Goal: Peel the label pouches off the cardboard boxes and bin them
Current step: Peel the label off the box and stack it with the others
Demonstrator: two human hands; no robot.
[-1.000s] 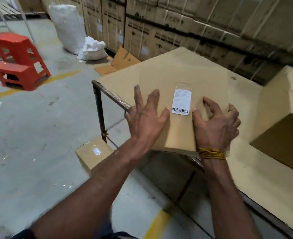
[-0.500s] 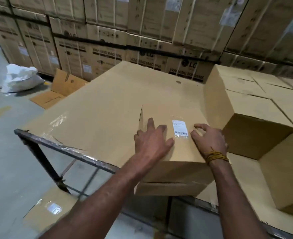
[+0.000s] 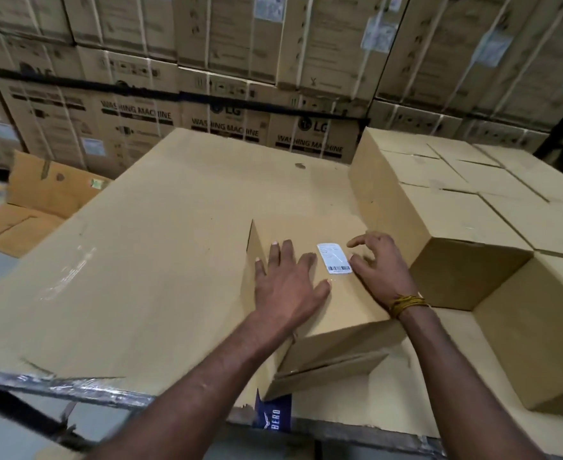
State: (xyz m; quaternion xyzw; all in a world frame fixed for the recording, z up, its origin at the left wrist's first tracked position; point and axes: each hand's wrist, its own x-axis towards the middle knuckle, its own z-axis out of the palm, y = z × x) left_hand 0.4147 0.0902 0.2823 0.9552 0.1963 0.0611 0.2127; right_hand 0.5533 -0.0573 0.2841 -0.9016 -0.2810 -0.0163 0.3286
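A small cardboard box (image 3: 339,313) lies on a cardboard-covered table (image 3: 140,260). On its top sits a clear label pouch (image 3: 334,258) holding a white barcode slip. My left hand (image 3: 288,283) lies flat on the box top, just left of the pouch, fingers spread and straight. On the pouch's right side my right hand (image 3: 378,263) hovers with fingers bent, its fingertips at the pouch's right edge. Whether any finger has hold of the pouch edge cannot be seen.
Stacked plain boxes (image 3: 465,207) stand right of the small box, one open-sided. A wall of washing-machine cartons (image 3: 223,78) fills the back. The table's metal edge (image 3: 57,386) runs along the near left. Flattened cardboard (image 3: 41,197) lies on the floor at left.
The box has been pushed further onto the table, away from the near edge. Both hands stayed at either side of the pouch. The view swung right and up from the floor.
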